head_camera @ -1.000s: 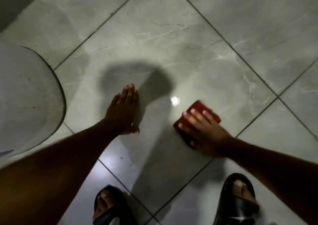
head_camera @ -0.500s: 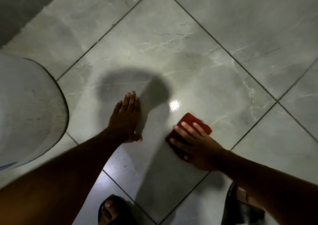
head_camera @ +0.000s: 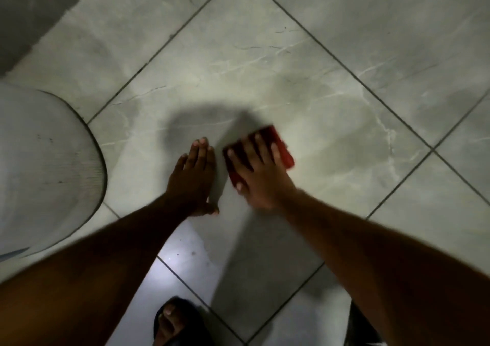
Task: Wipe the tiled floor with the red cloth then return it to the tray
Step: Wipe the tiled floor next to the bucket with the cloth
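Note:
The folded red cloth lies flat on the grey marbled tiled floor, near the middle of the view. My right hand presses down on it with fingers spread, covering most of it. Just to its left my left hand rests flat on the tile, fingers together, holding nothing. The two hands are a short gap apart. A round pale tray lies on the floor at the left edge, partly cut off by the frame.
My feet in black sandals stand at the bottom edge, one left of centre and one at the right. A dark wall or step fills the top left corner. Bare tiles stretch to the top and right.
My right hand has slid the red cloth to the left and away from me, so it now sits close beside my left hand. The left hand has stayed planted.

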`<state>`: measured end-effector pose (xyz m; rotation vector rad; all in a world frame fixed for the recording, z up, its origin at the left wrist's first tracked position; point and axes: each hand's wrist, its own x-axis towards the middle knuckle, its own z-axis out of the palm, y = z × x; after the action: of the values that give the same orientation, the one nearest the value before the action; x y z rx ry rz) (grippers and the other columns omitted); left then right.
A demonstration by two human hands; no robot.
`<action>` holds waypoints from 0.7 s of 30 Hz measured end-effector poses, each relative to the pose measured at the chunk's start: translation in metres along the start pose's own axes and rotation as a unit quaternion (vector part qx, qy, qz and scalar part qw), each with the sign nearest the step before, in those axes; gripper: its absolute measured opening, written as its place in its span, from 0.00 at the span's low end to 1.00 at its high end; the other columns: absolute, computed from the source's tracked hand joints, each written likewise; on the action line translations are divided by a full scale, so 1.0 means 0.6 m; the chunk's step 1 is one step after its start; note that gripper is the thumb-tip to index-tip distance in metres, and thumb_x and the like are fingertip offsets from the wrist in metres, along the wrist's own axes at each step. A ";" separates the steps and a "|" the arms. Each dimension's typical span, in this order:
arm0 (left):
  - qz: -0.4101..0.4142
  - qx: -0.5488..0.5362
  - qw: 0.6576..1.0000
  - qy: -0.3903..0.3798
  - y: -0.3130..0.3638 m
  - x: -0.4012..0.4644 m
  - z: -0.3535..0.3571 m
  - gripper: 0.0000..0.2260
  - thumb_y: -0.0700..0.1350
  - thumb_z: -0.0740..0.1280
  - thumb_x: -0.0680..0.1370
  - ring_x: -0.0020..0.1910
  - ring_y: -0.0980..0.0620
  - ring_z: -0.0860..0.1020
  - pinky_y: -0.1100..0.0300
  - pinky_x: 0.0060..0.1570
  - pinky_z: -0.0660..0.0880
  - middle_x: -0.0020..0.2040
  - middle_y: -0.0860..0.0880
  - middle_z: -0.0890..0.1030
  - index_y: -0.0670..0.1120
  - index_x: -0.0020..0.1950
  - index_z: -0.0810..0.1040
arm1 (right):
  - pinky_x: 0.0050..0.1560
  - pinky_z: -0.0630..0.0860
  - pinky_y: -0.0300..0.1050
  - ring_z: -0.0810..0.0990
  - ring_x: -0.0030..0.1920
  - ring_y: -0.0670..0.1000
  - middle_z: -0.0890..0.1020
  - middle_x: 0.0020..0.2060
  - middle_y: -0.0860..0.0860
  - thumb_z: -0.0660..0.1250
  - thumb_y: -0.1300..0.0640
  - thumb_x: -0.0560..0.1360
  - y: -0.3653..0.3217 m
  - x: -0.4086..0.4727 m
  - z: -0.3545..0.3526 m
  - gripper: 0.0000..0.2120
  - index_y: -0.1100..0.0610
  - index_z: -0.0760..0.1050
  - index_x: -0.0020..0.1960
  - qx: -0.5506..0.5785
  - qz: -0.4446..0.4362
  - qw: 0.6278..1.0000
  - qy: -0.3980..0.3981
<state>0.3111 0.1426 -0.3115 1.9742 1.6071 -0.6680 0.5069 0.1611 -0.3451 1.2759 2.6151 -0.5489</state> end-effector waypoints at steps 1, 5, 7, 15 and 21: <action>-0.002 0.000 1.000 -0.002 0.001 -0.001 -0.001 0.67 0.65 0.76 0.58 0.77 0.38 0.37 0.43 0.77 0.48 0.78 0.37 0.35 0.38 0.75 0.34 | 0.72 0.50 0.70 0.51 0.77 0.67 0.56 0.78 0.61 0.60 0.43 0.74 -0.006 -0.062 0.015 0.36 0.50 0.52 0.78 -0.009 -0.050 0.998 -0.026; -0.002 0.000 1.000 0.000 0.001 -0.002 -0.003 0.68 0.66 0.76 0.58 0.77 0.38 0.37 0.43 0.76 0.49 0.78 0.37 0.35 0.38 0.75 0.33 | 0.71 0.58 0.68 0.59 0.76 0.63 0.60 0.78 0.56 0.64 0.40 0.72 0.141 -0.202 0.003 0.36 0.44 0.56 0.77 -0.112 -0.256 0.950 -0.142; 0.001 0.005 1.000 0.006 0.001 0.001 0.000 0.68 0.67 0.76 0.57 0.77 0.37 0.38 0.43 0.76 0.50 0.78 0.36 0.36 0.37 0.75 0.34 | 0.69 0.60 0.70 0.62 0.74 0.66 0.61 0.76 0.60 0.63 0.39 0.72 0.239 -0.188 -0.022 0.36 0.46 0.57 0.77 -0.147 -0.236 0.952 -0.126; 0.001 0.028 0.999 0.015 -0.003 0.008 0.012 0.68 0.68 0.75 0.56 0.77 0.35 0.40 0.43 0.76 0.46 0.78 0.34 0.38 0.36 0.75 0.35 | 0.74 0.44 0.68 0.40 0.77 0.66 0.41 0.79 0.60 0.56 0.37 0.73 0.183 0.117 -0.084 0.40 0.47 0.41 0.78 -0.001 0.141 0.989 -0.037; 0.003 0.051 0.998 0.025 -0.004 0.003 0.010 0.66 0.69 0.74 0.57 0.78 0.37 0.41 0.43 0.76 0.44 0.78 0.35 0.40 0.37 0.76 0.38 | 0.73 0.49 0.69 0.50 0.77 0.67 0.57 0.78 0.61 0.60 0.43 0.73 -0.010 -0.008 0.014 0.36 0.50 0.53 0.78 0.011 -0.043 0.999 0.008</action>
<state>0.3087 0.1404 -0.3174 2.0839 1.6255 -0.7158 0.5053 0.1508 -0.3496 1.1832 2.6956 -0.5836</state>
